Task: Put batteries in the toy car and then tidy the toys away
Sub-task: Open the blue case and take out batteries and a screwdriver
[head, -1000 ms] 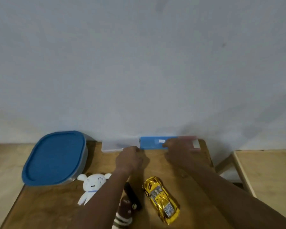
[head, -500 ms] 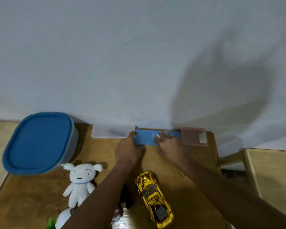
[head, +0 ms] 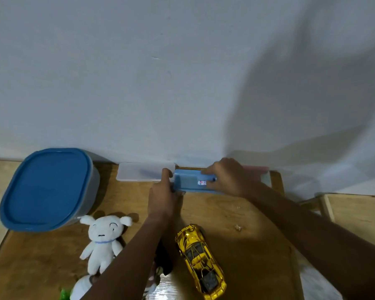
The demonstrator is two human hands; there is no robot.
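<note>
Your left hand [head: 164, 197] grips the left end of the blue case [head: 187, 182] at the far edge of the table [head: 247, 224]. Your right hand [head: 227, 178] lies over its right part; whether it grips cannot be told. The yellow toy car [head: 200, 259] sits nearer you, apart from your 2 hands.

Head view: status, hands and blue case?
Left hand grips flat blue plastic case at its left end; right hand holds its right part. Shiny yellow toy car untouched on wooden table. Nothing blocking.

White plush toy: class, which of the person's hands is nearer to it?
Left. The left hand holds the blue box, beyond and right of the white plush toy; the right hand lies farther right.
</note>
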